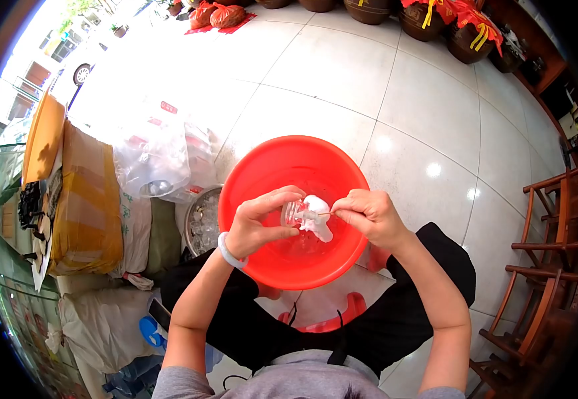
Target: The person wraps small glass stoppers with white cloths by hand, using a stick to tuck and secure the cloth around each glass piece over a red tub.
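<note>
Left hand: the left hand is grasping a small clear jar between the thumb and the fingers; a pale band is around its wrist.
Right hand: the right hand is pinching a thin stick with the thumb and the fingertips.
White thing: a soft white thing is at the mouth of the jar, and the stick reaches to it; if it is cloth or foam, I cannot tell.
Place of the jar: above the inside of the red basin, which stands between the person's legs.
Metal bowl: just beside the basin, on the left, a metal bowl contains many clear pieces.
Writing on the plastic bags: the clear plastic bags carry a red label with pale marks, too small for reading, and other red print, also not readable.
Carton: a carton is wrapped with yellowish tape; I cannot read any brand on it.
Big pots: at the far side, dark pots stand in a row; some wear red cloth with yellow ribbons.
</note>
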### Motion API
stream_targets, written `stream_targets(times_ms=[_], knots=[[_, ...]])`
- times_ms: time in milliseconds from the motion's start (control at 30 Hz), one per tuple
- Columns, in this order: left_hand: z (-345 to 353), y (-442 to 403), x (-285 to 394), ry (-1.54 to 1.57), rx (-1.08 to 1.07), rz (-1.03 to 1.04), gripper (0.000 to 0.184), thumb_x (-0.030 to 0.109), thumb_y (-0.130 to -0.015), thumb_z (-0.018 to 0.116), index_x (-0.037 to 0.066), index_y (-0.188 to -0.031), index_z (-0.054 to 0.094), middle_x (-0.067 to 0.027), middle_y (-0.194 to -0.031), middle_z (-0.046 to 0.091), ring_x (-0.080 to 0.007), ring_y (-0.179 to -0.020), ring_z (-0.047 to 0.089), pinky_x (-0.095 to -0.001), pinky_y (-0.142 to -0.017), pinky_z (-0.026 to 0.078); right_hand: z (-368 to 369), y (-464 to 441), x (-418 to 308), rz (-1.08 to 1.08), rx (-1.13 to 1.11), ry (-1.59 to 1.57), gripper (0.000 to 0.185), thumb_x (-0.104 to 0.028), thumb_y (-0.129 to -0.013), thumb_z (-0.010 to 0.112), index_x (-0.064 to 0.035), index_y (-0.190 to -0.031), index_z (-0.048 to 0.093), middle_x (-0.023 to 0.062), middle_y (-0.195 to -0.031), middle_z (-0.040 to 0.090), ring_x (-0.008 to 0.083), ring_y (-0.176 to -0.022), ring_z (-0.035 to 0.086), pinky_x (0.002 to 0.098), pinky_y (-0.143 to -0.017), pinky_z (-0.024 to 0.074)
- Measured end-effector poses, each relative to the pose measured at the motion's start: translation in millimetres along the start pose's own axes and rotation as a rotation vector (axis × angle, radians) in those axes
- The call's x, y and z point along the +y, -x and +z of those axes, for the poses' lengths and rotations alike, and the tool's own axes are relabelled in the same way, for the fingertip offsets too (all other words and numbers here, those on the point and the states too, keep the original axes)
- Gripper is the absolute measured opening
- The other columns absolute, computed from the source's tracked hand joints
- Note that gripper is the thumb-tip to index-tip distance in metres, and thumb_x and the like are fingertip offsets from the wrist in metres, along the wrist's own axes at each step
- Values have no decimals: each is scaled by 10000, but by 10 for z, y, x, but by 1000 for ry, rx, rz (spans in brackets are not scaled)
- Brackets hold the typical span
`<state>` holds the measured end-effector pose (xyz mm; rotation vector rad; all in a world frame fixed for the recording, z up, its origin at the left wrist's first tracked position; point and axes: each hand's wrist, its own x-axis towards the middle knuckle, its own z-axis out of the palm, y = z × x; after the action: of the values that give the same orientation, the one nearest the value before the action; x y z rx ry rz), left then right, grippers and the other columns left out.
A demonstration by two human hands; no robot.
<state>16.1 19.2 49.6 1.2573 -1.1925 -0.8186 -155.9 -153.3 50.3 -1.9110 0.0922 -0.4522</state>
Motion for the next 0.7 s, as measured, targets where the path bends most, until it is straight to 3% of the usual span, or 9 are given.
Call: stream_targets(times_ms=[67, 200, 267, 400, 500, 567, 700], knots=[[19, 9, -21, -7, 14, -3, 525, -44, -637, 732, -3, -1132, 561, -144, -1160, 561, -222, -1073, 543, -332, -902, 453, 71, 17, -9, -83, 75, 98, 107, 40, -761, 571, 7, -834, 641, 83, -645, 566, 173, -570, 531, 275, -523, 408], [53, 19, -48, -39, 36, -8, 530, -33, -642, 735, 5, -1140, 559, -139, -1163, 560, -203, -1037, 561, -318, -857, 475, 146, 29, -28, -48, 106, 66, 108, 39, -758, 575, 2, -837, 638, 87, -636, 555, 189, -564, 529, 284, -520, 411], [63, 29, -59, -40, 36, -23, 533, -31, -643, 736, 6, -1145, 557, -138, -1164, 560, -197, -1024, 565, -314, -849, 477, 140, 44, -2, -25, 55, 150, 114, 17, -763, 565, 22, -859, 625, 119, -775, 612, 236, -653, 594, 302, -592, 468], [62, 28, -74, -103, 2, -25, 550, -31, -645, 736, 10, -1161, 546, -136, -1163, 561, -181, -997, 571, -308, -833, 481, 193, 36, 2, -99, 81, 150, 110, 22, -766, 559, 28, -857, 621, 130, -768, 611, 231, -657, 593, 295, -608, 470], [58, 30, -63, -44, -3, -32, 552, -37, -645, 733, 7, -1162, 544, -131, -1160, 563, -181, -999, 570, -310, -844, 478, 199, 42, -19, 36, 57, -7, 110, 15, -795, 551, 37, -871, 627, 109, -766, 630, 204, -687, 598, 296, -624, 472], [55, 25, -33, -9, -8, -34, 548, -42, -649, 728, 3, -1162, 541, -133, -1165, 559, -187, -1008, 567, -314, -854, 475, 216, 53, -27, 353, 37, -491, 121, -14, -831, 544, 37, -889, 638, 74, -757, 635, 171, -693, 583, 281, -641, 465], [86, 37, -1, 142, 74, -76, 538, -53, -662, 712, -5, -1167, 533, -143, -1178, 546, -212, -1042, 555, -331, -881, 466, 316, 67, 127, 513, 62, -831, 115, -46, -841, 560, 21, -887, 640, 31, -703, 563, 119, -636, 492, 253, -622, 414]])
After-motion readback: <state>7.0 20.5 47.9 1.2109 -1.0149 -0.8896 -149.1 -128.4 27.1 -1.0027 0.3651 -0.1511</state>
